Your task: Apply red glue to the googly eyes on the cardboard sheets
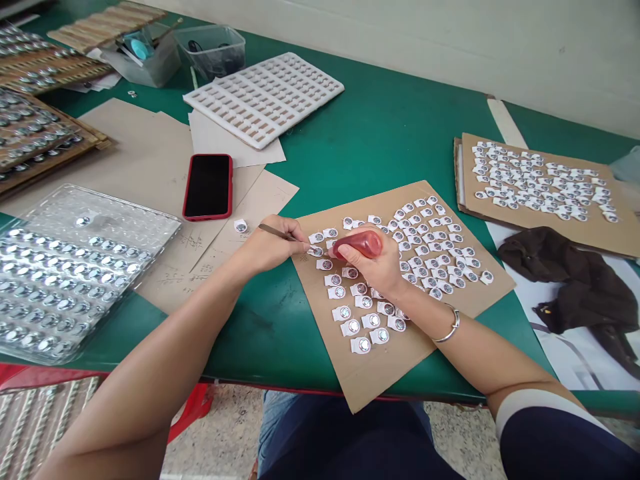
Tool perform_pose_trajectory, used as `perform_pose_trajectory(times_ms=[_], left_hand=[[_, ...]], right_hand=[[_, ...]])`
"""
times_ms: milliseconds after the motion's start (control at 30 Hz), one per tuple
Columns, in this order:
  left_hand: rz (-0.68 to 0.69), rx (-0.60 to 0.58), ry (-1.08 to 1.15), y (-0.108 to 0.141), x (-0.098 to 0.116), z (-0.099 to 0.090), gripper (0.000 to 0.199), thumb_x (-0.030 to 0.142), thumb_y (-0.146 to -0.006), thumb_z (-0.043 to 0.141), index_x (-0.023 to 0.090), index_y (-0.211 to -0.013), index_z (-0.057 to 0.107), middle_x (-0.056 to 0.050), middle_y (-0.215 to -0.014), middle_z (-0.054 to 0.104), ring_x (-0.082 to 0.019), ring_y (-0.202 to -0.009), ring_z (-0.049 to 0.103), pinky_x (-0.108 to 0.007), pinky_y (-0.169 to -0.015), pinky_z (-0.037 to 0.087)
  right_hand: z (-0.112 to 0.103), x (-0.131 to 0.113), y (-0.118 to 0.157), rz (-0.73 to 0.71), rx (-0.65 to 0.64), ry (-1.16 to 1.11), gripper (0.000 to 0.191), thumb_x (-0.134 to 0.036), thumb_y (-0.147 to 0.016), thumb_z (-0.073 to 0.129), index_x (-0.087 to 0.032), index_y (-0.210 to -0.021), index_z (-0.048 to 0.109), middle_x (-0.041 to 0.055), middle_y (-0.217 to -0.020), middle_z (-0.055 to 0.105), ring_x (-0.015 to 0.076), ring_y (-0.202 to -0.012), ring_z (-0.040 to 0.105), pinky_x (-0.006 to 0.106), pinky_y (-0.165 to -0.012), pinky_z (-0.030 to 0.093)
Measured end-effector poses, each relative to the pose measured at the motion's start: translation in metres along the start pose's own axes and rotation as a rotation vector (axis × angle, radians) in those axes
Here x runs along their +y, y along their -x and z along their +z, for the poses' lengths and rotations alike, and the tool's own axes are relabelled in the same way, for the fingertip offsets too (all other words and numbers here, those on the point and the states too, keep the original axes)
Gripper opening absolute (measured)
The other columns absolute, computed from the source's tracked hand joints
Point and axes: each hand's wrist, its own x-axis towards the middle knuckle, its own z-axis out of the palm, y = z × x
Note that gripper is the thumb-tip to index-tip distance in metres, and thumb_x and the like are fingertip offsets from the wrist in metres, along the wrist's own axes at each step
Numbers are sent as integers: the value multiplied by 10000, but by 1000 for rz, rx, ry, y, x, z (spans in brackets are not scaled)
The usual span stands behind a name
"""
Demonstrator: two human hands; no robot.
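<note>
A pair of tweezers (274,232) is pinched in my left hand (278,248), with the fingertips over the left edge of a cardboard sheet (327,363). My right hand (381,270) is wrapped round a red squeeze bottle (369,244), its tip pointing left toward my left fingertips. Both hands meet at a small white tag with a round metallic piece (315,251). Rows of similar tagged pieces (361,345) cover much of the sheet; my right hand hides some of them. One single tagged piece (241,227) lies on paper left of my left hand.
Left stands a clear tray (150,230) of shiny round pieces. A red-cased phone (208,187) and white slotted tray (265,97) lie beyond. Plastic tubs (213,50) stand at the back. On the right are another loaded cardboard sheet (550,230) and dark cloth (570,273).
</note>
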Motion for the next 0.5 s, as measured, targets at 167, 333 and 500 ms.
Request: perform_pose_trajectory(times_ms=[167, 333, 500], left_hand=[[-3, -5, 11, -1, -1, -1, 148, 298, -607, 690, 164, -623, 627, -20, -616, 627, -132, -548, 515, -237, -467, 325], [-8, 0, 2, 0, 0, -1, 149, 303, -613, 688, 166, -624, 629, -19, -614, 626, -129, -545, 510, -237, -466, 322], [-8, 3, -7, 0, 0, 0, 165, 318, -608, 690, 166, -625, 630, -25, -617, 629, -132, -541, 511, -239, -462, 318]], right_hand=[[0, -2, 0, 4, 10, 9, 224, -391, -717, 718, -234, -829, 604, 28, -838, 654, 195, -813, 651, 374, -757, 559], [0, -4, 0, -20, 26, 29, 215, -383, -713, 724, -229, -816, 614, 27, -837, 650, 189, -796, 642, 370, -749, 556], [0, -4, -1, -27, 16, 21, 220, -388, -716, 718, -229, -826, 613, 23, -845, 655, 189, -804, 642, 372, -755, 555]])
